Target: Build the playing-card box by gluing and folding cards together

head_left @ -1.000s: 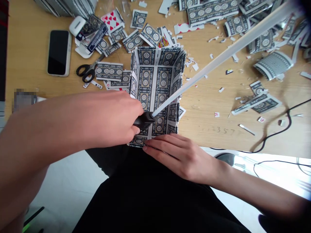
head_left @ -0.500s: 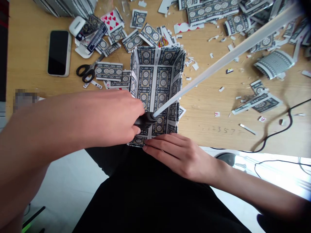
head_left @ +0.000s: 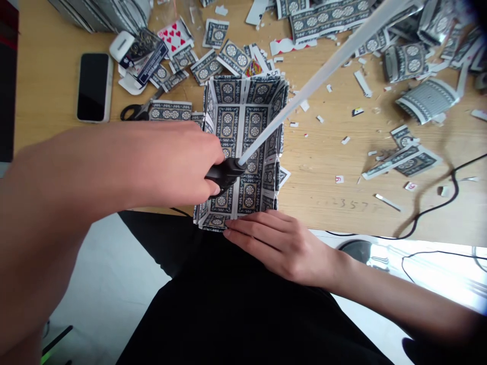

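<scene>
A box covered with patterned playing cards [head_left: 254, 121] stands at the table's near edge, its inside facing up. My left hand [head_left: 167, 165] is closed round a black tool [head_left: 227, 172], which looks like a glue gun, over the box's left part. A long whitish stick [head_left: 300, 99] rises from the tool to the upper right. The tool's tip is hidden. My right hand [head_left: 277, 243] grips the box's near right corner, fingers together over its near wall; its thumb is out of sight.
On the table [head_left: 323, 197], a phone [head_left: 94, 87] and scissors [head_left: 135, 110] lie left. Cut cards [head_left: 216, 33] and a card packet [head_left: 142, 63] lie behind the box. Folded cards [head_left: 428, 100], scraps and a black cable [head_left: 433, 208] are at right.
My left hand and the black tool have moved away from my body, up the box's left side, and the stick has swung with them. My right hand has stayed in place.
</scene>
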### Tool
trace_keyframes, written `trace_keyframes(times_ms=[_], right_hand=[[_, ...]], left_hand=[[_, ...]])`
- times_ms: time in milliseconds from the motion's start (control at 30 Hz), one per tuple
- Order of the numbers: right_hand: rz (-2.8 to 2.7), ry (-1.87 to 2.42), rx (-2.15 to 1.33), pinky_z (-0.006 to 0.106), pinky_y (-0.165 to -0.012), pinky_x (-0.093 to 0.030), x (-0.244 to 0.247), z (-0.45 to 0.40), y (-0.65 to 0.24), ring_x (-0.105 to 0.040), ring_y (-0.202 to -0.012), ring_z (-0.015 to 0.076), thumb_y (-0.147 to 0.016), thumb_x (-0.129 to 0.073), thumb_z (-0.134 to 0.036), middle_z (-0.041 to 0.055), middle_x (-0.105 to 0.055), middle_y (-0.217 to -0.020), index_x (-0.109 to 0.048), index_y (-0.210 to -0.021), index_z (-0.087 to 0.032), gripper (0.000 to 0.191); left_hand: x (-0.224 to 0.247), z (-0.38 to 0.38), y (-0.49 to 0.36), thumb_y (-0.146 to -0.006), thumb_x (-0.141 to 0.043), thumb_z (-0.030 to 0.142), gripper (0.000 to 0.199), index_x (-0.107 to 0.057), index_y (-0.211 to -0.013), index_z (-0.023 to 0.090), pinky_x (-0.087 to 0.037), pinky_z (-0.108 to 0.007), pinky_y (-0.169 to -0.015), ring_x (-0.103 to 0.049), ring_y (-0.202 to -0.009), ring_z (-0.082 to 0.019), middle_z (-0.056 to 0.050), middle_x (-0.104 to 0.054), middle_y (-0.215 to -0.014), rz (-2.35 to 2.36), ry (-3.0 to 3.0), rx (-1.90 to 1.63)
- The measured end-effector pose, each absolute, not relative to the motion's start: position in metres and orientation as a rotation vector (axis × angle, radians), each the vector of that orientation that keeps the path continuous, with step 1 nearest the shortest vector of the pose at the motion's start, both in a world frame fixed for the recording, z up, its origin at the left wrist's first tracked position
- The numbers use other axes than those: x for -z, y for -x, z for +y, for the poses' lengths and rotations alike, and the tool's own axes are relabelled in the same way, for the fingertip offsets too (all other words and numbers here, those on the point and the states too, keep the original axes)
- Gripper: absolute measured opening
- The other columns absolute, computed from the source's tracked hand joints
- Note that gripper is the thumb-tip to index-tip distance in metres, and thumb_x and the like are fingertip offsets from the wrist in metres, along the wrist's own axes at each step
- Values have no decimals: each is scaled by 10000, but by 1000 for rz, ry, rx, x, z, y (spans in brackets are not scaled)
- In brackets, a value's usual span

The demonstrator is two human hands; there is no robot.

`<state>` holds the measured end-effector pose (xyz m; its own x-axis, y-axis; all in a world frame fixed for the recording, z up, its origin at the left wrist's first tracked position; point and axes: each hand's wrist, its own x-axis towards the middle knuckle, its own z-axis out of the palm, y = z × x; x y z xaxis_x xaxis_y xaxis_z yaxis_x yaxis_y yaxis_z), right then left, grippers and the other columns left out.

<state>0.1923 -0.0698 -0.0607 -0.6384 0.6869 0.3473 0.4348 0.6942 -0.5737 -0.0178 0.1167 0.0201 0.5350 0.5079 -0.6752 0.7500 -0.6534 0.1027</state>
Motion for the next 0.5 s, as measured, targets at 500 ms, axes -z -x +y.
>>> trace_keyframes(times_ms=[500], right_hand=[[-2336, 855, -592, 389, -874, -661, 65, -72, -191, -777, -1149, 258, -1109, -501, -99, 185, -798, -1325, -717, -1351, -90, 325]], left_hand=[[-38, 111, -18, -847, -741, 469, 225, -769, -841, 246, -552, -401, -931, -741, -966, -326, -52, -708, -775, 1193, -2391, 1111]])
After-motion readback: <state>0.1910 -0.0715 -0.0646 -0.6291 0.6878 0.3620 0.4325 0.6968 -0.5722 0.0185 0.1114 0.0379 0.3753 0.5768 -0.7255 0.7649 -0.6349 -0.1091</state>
